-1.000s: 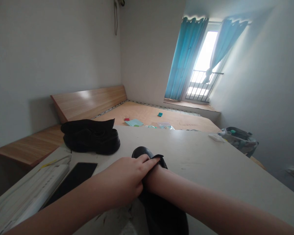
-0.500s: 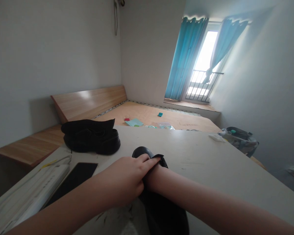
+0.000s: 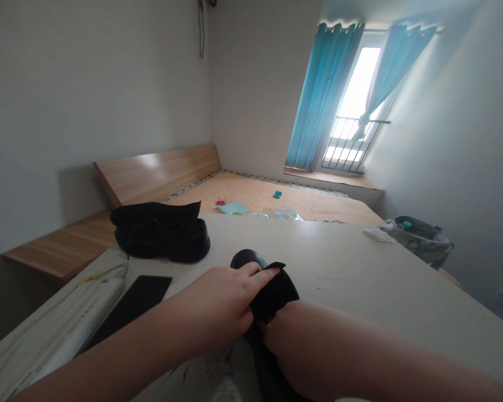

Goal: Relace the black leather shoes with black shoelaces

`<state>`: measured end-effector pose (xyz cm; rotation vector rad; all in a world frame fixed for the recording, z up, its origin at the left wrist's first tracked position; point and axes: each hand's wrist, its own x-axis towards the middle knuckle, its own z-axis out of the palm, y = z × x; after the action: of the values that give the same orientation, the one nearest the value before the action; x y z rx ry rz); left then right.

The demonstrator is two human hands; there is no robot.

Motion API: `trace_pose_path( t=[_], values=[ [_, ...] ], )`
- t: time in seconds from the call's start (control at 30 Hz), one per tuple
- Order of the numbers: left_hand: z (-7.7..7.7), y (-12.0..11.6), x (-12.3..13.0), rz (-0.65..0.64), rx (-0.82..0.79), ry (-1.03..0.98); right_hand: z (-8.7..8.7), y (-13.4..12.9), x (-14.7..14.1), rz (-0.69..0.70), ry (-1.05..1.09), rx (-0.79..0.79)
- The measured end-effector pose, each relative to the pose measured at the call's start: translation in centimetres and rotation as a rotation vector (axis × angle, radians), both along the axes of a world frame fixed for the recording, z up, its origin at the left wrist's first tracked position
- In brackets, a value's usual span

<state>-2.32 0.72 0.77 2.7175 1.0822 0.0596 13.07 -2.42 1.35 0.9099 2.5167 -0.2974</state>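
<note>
A black shoe [image 3: 272,295] lies on the white table in front of me, its rounded end pointing away. My left hand [image 3: 230,298] is closed over its left side, fingers gripping the rim and a raised black flap. Curled at the shoe's opening is my right hand [image 3: 291,340], its fingertips hidden inside or behind the edge; what they hold cannot be seen. To the left stands a second black shoe [image 3: 163,240] with a flat black insole [image 3: 157,212] lying across its top.
A dark phone [image 3: 132,307] and a white box-like item [image 3: 62,329] lie at the table's [image 3: 360,279] left. A crumpled white wrapper [image 3: 377,235] rests near its far right edge. Beyond are a bed board [image 3: 318,204] with small items and a grey bag [image 3: 423,240].
My right hand has drawn back toward me out of the shoe, so its back and knuckles now show. My left hand keeps its grip. The view has shifted slightly.
</note>
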Motion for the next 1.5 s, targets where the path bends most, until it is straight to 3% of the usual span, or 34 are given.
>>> trace_pose_path(
  t=[0.13,0.27,0.53,0.7,0.9,1.03,1.1,1.2,1.33,1.5],
  values=[
    [-0.1,0.0,-0.1,-0.003,0.014,0.011,2.4,0.2,-0.3,0.017,-0.216,-0.075],
    [-0.3,-0.1,-0.1,0.001,0.020,0.017,3.3,0.8,-0.5,-0.053,-0.207,-0.142],
    [-0.4,0.0,-0.2,-0.008,0.052,0.010,2.2,0.7,0.9,-0.048,-0.134,-0.175],
    [-0.5,0.1,-0.1,-0.003,0.067,-0.001,0.9,1.1,1.2,0.055,-0.012,-0.175],
    [-0.4,0.0,0.0,0.005,0.051,0.010,2.3,0.0,0.8,-0.048,-0.130,-0.118],
    [-0.3,0.0,0.0,0.005,0.057,0.028,3.3,-0.7,0.9,0.129,-0.199,-0.035],
    [-0.3,0.0,0.0,0.007,0.056,0.033,3.5,-0.5,1.3,0.212,-0.208,-0.092],
    [-0.3,-0.1,0.0,0.012,0.054,0.033,3.3,0.3,2.1,0.229,-0.082,-0.201],
    [-0.3,-0.2,0.0,0.016,0.057,0.036,2.3,1.1,3.1,0.188,0.080,-0.295],
    [-0.3,0.0,0.0,0.016,0.052,0.038,2.0,1.4,3.4,-0.016,0.167,-0.437]
  ],
)
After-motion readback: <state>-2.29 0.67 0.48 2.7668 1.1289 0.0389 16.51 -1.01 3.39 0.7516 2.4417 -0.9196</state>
